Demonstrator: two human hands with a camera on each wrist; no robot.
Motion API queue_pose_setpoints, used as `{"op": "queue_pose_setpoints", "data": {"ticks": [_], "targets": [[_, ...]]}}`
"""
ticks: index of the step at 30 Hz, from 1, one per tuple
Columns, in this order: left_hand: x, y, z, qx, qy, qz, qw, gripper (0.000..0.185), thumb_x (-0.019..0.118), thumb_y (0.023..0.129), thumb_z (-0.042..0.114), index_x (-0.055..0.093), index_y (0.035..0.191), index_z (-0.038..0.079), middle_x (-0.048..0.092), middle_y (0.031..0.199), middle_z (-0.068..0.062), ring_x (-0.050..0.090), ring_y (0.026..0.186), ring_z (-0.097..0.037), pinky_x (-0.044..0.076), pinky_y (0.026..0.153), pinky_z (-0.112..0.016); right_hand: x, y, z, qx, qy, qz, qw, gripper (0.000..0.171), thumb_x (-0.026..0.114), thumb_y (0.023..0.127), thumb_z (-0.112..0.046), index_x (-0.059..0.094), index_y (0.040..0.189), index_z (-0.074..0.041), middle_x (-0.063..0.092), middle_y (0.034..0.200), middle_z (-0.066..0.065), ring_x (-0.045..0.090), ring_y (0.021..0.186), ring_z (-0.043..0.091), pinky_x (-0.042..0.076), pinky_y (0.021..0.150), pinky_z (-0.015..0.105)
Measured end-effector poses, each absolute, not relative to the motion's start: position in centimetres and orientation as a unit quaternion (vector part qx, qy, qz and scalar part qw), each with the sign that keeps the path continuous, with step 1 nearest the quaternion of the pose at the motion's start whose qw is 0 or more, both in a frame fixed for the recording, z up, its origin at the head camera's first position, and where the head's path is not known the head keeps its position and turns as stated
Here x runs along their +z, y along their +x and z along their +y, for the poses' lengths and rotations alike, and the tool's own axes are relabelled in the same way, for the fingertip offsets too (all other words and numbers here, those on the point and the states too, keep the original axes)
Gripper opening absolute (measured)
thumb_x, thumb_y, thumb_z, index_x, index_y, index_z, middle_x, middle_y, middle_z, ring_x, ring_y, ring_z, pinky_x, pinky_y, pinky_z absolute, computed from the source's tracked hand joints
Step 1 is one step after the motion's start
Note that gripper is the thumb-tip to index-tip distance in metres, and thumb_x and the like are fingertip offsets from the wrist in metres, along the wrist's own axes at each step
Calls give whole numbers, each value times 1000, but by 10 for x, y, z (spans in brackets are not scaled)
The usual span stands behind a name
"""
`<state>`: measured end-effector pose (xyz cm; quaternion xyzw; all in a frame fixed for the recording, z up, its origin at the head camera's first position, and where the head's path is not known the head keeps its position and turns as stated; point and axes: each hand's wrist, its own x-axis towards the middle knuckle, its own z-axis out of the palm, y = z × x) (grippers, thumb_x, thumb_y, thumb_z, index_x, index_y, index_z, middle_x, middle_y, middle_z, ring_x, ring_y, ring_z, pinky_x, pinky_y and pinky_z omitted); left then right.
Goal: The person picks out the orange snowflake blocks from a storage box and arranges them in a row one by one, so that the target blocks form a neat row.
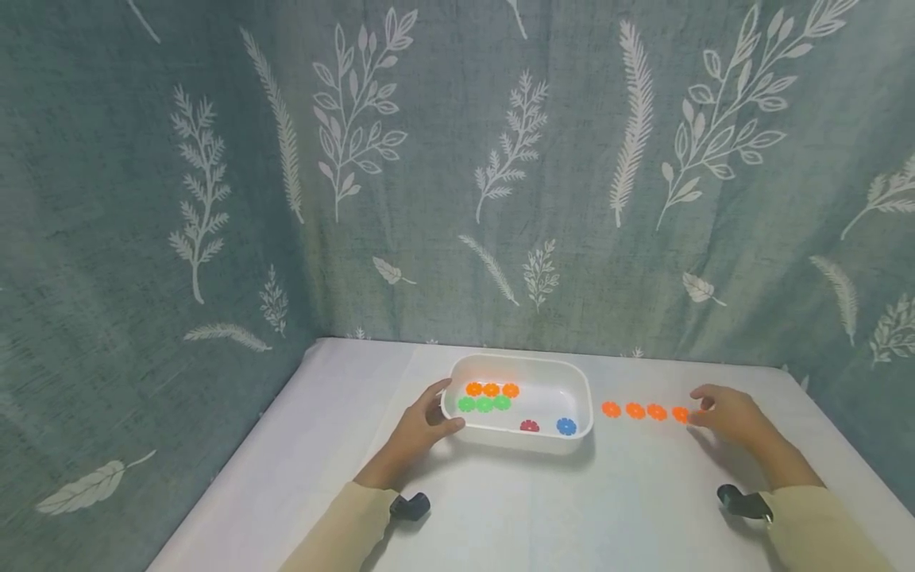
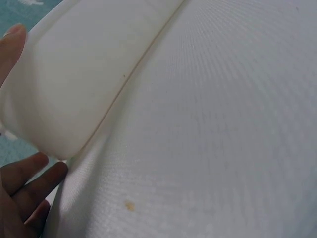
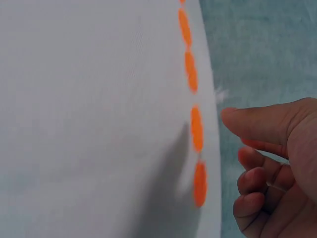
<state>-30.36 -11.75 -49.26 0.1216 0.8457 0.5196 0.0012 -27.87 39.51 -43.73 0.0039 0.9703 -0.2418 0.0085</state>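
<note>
A white plastic tray holds notched plastic discs: three orange discs, three green discs, a red disc and a blue disc. My left hand grips its left end, thumb at the near rim and a finger at the far corner. Several orange discs lie in a row to the right of the tray. Over the right end of this row is my right hand, partly covering the last disc. The right wrist view shows its thumb and loosely bent fingers apart, with nothing between them.
A white cloth covers the table. Patterned green curtains rise behind the table and along its left side. A dark wrist camera is strapped at each sleeve cuff.
</note>
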Motion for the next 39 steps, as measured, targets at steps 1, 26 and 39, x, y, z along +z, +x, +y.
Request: {"op": "queue_pose_setpoints", "data": {"ticks": [1, 26, 39], "targets": [[-493, -304, -118, 519, 121, 846, 0, 78, 78, 81, 40, 38, 148, 31, 47, 145, -13, 44, 133, -33, 27, 105, -66, -436, -280, 391, -242, -10, 970, -2, 46, 72, 84, -14, 55, 119, 12, 59, 98, 25, 57, 84, 36, 52, 69, 48], [-497, -305, -118, 517, 130, 846, -4, 78, 77, 82, 39, 36, 149, 31, 48, 144, -13, 46, 132, -32, 29, 106, -64, -410, -323, 272, -295, -77, 952, -13, 38, 69, 91, -20, 62, 123, -1, 64, 110, 13, 59, 95, 29, 54, 74, 42], [-494, -302, -119, 515, 134, 847, -4, 78, 76, 83, 39, 36, 149, 30, 48, 144, -14, 47, 130, -33, 32, 105, -61, -405, -334, 216, -324, -112, 939, -23, 34, 70, 90, -18, 66, 121, -5, 65, 105, 7, 59, 92, 24, 54, 72, 37]]}}
